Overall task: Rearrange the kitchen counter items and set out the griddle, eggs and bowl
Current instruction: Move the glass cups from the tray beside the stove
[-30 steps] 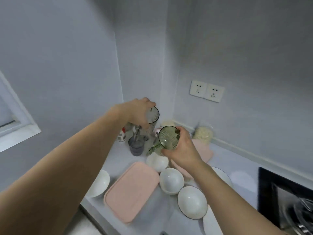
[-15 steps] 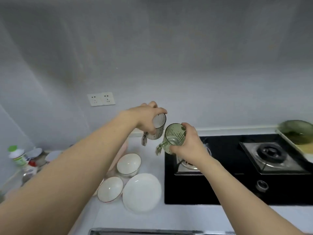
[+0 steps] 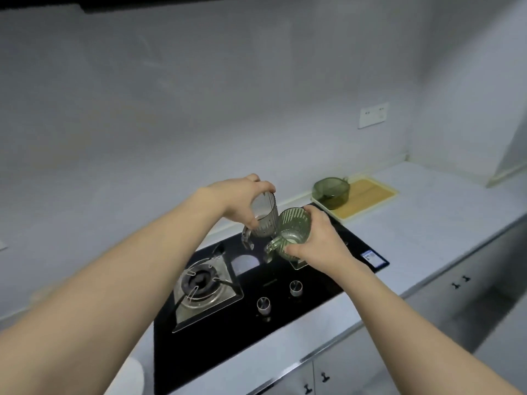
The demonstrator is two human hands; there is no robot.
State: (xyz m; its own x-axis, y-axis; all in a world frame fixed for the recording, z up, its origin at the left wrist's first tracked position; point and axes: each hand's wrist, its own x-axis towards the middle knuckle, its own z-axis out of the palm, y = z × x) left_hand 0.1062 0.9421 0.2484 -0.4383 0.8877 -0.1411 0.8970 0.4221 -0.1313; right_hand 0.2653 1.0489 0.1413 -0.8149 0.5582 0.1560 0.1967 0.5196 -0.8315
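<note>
Above the black gas hob (image 3: 285, 303), two ribbed glass mugs held side by side, rims nearly touching. Left hand (image 3: 242, 199) gripping the grey ribbed mug (image 3: 263, 216) from above, fingers curled over the rim, thumb against the side wall, handle hanging toward the hob's left burner (image 3: 199, 282). Right hand (image 3: 316, 240) wrapped round the green ribbed mug (image 3: 291, 228), fingers pressed together along its far side, thumb tucked near the base, mouth tilted toward the camera. Beyond the hob's right end, a green glass bowl (image 3: 330, 192) on a yellow tray (image 3: 368, 195), probably with a spout, though blurred. Two knobs (image 3: 279, 296) on the hob's front edge.
</note>
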